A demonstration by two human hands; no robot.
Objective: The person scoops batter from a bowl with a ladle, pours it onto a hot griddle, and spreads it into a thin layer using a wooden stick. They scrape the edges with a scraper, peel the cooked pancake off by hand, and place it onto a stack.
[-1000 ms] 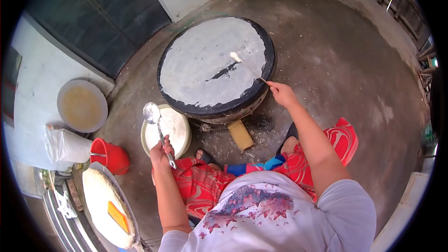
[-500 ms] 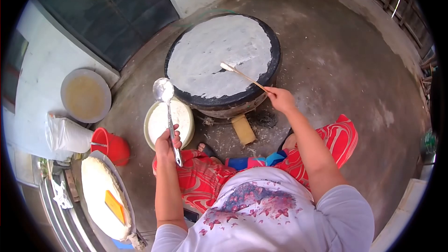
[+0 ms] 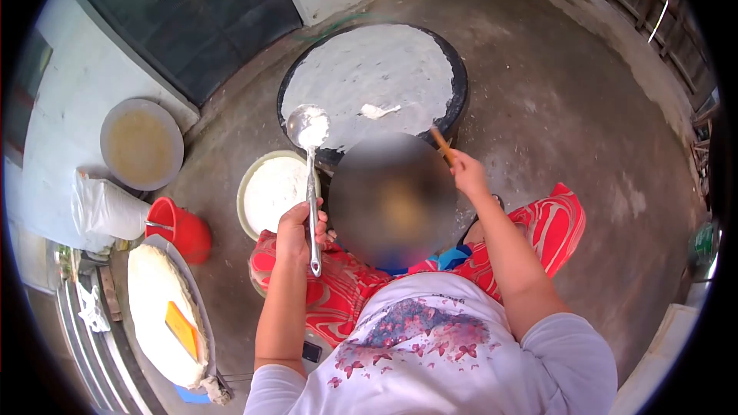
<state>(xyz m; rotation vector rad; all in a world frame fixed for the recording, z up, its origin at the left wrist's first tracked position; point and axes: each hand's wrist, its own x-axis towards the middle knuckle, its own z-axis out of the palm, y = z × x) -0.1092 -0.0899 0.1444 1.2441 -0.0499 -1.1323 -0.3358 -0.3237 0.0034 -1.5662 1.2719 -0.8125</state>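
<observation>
My left hand [image 3: 295,232] is wrapped round the handle of a metal ladle [image 3: 313,177], whose bowl is coated with white batter and hangs over the near left edge of the griddle. In my right hand [image 3: 470,174] is a wooden stick [image 3: 443,146]; its far end cannot be made out. A thin white sheet of batter [image 3: 346,69] covers most of the large round black griddle [image 3: 462,96]. On that sheet lies a small white lump [image 3: 379,111]. Below my left hand's ladle stands a pale tub [image 3: 244,204] of white batter. A blurred patch hides the griddle's near front.
To the left are a red bucket [image 3: 181,232], a white bag [image 3: 113,211] and a wide round pan [image 3: 109,146] against the wall. Nearer, a stack of pale flat sheets [image 3: 157,284] carries an orange scraper [image 3: 182,329]. A phone [image 3: 311,351] lies beside my left leg.
The ladle has moved right and up, towards the griddle. My right hand has drawn the stick back towards the griddle's near right edge, and a white lump now shows on the batter.
</observation>
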